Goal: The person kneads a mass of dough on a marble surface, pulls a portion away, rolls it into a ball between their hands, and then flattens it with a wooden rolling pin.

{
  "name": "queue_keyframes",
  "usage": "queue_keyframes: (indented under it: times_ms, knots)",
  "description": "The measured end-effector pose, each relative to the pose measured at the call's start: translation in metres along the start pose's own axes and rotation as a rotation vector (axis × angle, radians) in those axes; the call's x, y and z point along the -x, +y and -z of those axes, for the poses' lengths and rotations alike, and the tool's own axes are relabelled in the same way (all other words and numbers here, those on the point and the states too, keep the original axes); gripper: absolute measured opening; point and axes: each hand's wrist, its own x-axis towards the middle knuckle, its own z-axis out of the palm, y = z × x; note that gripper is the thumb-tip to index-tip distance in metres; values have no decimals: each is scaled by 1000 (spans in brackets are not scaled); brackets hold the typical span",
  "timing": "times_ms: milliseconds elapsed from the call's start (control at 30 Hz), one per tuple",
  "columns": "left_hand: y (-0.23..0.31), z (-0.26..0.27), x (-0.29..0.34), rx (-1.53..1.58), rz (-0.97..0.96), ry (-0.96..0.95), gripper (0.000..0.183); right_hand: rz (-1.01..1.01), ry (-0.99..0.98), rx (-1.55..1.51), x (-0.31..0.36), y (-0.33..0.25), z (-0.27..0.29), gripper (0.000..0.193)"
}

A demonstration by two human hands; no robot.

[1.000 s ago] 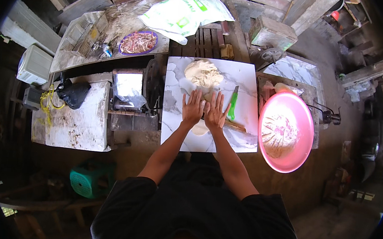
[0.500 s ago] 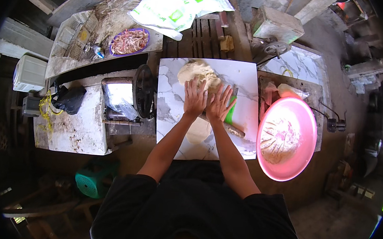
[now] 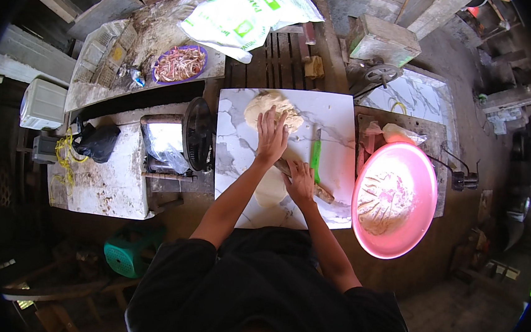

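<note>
A pale lump of dough rests at the far side of a white marble-patterned tabletop. My left hand lies on its near edge, fingers stretched out and apart. My right hand is closed over a wooden rolling pin, which lies slantwise on the tabletop. Partly under the pin and my arms is a flat sheet of dough. Just beyond my right hand lies a knife with a green handle, its blade pointing away from me.
A pink basin with flour stands at the right edge. On the left is a machine with a dark wheel. Farther back are a purple-rimmed plate of shredded food and a white-green sack. A green stool stands lower left.
My right hand has drawn back from beside the dough lump to the rolling pin, uncovering the knife. My left hand has shifted onto the lump's near edge.
</note>
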Motion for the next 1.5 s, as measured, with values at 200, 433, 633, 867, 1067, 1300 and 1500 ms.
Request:
queue_keyframes:
  times_ms: [200, 433, 633, 867, 1067, 1300, 1500]
  knots:
    - [-4, 38, 30, 399, 203, 95, 38, -46, -151, -134, -13, 10, -1, 38]
    - [-7, 51, 85, 364, 246, -231, 45, -107, -185, -301, -38, 23, 6, 34]
    - [-14, 24, 89, 72, -25, -430, 53, -100, -32, -281, -43, 20, 18, 32]
    - [-20, 15, 88, -68, -143, -490, 54, -89, 81, -300, -28, 31, 9, 34]
    - [-20, 28, 89, 24, -126, -568, 52, -57, 71, -242, -29, 26, -2, 35]
    - [-23, 19, 84, -30, -126, -345, 45, -73, -13, -143, -31, 18, -2, 37]
    - [-22, 39, 96, 96, -49, -548, 38, 3, -5, 25, -41, 26, -11, 41]
